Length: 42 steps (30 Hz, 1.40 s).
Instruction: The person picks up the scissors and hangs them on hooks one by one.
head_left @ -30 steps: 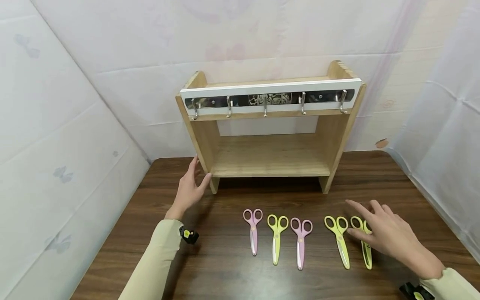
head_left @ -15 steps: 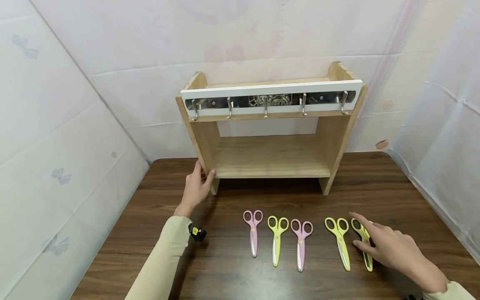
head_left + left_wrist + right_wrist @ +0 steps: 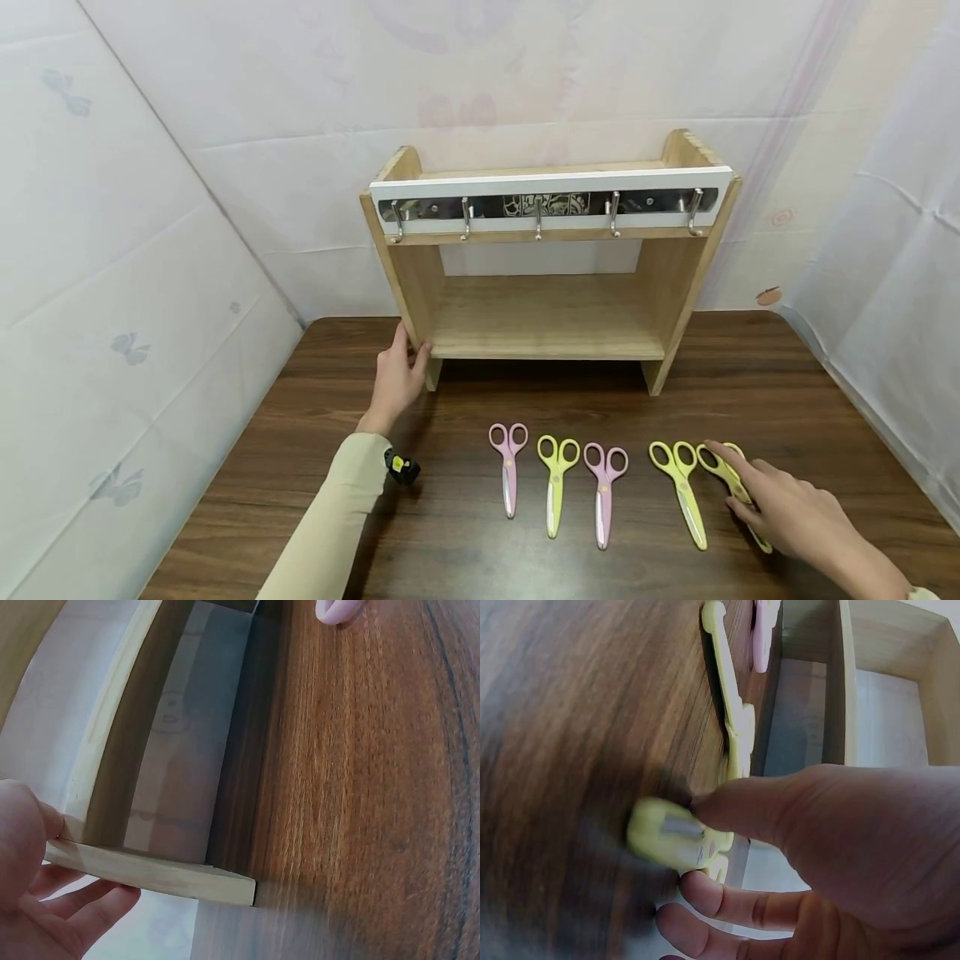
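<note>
My left hand (image 3: pixel 396 383) grips the lower left side panel of a wooden shelf (image 3: pixel 547 321). In the left wrist view, the thumb lies inside the panel (image 3: pixel 172 879) and the fingers behind it. At the right, my right hand (image 3: pixel 802 512) pinches the rightmost yellow scissors (image 3: pixel 726 471) between thumb and fingers. These scissors (image 3: pixel 667 836) look blurred in the right wrist view, blades towards the camera, partly hidden by the thumb. Just left of them lie other yellow scissors (image 3: pixel 684 492). Farther left are pink scissors (image 3: pixel 603 492), yellow scissors (image 3: pixel 555 487) and pink scissors (image 3: pixel 508 475).
The shelf's front carries a white rail with a metal strip (image 3: pixel 547 205) and several hooks (image 3: pixel 538 218). Everything stands on a dark brown wooden table (image 3: pixel 450 542). Pale patterned sheets (image 3: pixel 315 167) hang behind and at both sides.
My left hand has moved right and taken hold of the shelf's side panel. The right hand has come down onto the rightmost yellow scissors, which have turned, blade ends swinging right.
</note>
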Motion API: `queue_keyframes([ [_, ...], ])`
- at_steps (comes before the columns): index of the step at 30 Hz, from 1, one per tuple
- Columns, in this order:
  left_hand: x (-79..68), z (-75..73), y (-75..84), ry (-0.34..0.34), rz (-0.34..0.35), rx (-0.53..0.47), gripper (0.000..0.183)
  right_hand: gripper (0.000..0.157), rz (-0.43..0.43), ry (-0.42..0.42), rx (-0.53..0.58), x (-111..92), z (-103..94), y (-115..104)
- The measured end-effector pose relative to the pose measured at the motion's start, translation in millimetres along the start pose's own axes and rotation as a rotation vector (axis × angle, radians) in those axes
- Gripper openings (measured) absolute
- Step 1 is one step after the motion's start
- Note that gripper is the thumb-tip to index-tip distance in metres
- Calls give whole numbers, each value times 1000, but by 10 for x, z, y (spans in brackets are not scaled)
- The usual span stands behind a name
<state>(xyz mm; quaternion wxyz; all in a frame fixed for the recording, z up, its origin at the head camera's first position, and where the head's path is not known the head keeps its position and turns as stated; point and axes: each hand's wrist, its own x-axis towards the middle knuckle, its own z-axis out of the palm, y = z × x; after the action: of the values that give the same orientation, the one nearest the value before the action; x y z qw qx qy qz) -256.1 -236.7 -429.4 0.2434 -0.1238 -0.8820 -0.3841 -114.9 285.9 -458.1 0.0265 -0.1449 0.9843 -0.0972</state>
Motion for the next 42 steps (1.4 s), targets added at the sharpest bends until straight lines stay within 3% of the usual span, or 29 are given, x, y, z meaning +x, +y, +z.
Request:
queue_keyframes([
  [7,3,-11,-11,31,-26,-70,50,82,0,67,-1,-56,0,35],
  [12,-2,-17,-16,33,-86,-161,53,88,21,50,27,-95,-30,105],
  [20,-22,-9,-27,26,-170,-226,53,58,56,20,41,-121,-35,239],
  [25,-34,-15,-31,26,-174,-246,53,46,70,-22,45,-86,-40,265],
  [30,-32,-13,-35,18,-177,-250,53,28,58,13,51,-85,-47,247],
  [37,-23,-16,-32,24,-194,-276,53,26,49,-21,50,7,-126,272],
  [42,-15,-16,-28,33,-222,-312,52,27,9,-17,-4,99,-318,286],
])
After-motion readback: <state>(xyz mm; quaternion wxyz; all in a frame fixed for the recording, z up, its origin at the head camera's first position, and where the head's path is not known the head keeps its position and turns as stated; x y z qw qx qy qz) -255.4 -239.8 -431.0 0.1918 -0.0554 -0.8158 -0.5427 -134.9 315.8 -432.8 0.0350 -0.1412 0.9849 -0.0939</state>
